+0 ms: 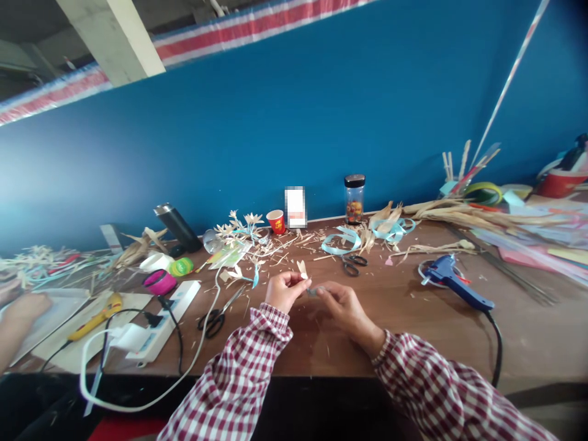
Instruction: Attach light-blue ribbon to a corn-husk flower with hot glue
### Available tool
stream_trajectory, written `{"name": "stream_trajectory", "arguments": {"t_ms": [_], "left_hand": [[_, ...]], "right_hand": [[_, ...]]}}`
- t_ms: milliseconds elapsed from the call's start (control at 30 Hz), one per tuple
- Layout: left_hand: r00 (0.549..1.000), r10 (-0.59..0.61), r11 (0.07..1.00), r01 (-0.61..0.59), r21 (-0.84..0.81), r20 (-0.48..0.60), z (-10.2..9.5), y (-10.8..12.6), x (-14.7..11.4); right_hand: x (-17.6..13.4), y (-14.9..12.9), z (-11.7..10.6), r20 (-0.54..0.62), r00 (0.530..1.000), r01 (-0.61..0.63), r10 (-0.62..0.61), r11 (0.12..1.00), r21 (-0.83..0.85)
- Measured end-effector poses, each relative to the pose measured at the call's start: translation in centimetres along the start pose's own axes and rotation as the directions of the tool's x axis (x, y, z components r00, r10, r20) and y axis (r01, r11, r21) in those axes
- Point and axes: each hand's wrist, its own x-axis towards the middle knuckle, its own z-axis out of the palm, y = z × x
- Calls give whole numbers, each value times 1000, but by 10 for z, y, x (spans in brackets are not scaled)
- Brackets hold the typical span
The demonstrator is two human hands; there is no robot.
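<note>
My left hand (283,293) is closed in a pinch on a small pale flower (302,269) that looks made of dried husk, its petals pointing up past the fingertips. My right hand (345,307) pinches a thin bluish strip (313,291) just below the flower, close to the left fingertips. Both hands hover over the front middle of the brown table (321,343). A finished-looking husk flower with a blue stem (255,275) lies left of my left hand. Black-handled scissors (353,264) rest beyond my right hand, beside a loop of light blue ribbon (340,240).
Another pair of scissors (212,321) and a white power strip (169,318) with cables lie left. A blue glue gun (452,282) sits right. A red paper cup (276,222) and lidded jar (354,199) stand by the blue wall. Another person's hand (27,312) is at far left.
</note>
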Motion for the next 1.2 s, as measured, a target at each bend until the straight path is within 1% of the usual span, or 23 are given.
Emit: {"name": "stream_trajectory", "arguments": {"t_ms": [133,233,367,600,767,867,933,1067,1200], "left_hand": [[991,-129,989,132,-69,45,-3,1,1],[983,-171,980,176,-91,68,-6,0,2],[980,-189,973,195,-124,54,-7,-3,4],[981,-193,969,192,-154,6,-4,-1,3],[984,-177,974,176,-143,3,-2,-2,3],[984,-177,973,175,-148,-1,-3,-2,2],[982,-187,965,187,-182,20,-3,-2,2],[973,-204,950,222,-220,104,-4,-2,2],[975,-183,957,206,-205,127,-6,-4,4]], "right_hand": [[0,-3,1,-6,1000,17,-17,1000,-17],[-1,-2,0,-19,1000,24,-25,999,-44],[-2,1,-1,-24,1000,6,-8,997,-81],[-2,1,0,-25,997,68,-73,985,-157],[-3,2,0,-19,994,99,-106,972,-211],[-4,2,0,-33,994,98,-108,969,-225],[-4,1,0,-50,995,79,-92,973,-219],[-5,-3,0,-51,997,52,-61,985,-166],[-5,-4,1,-38,997,59,-64,988,-141]]}}
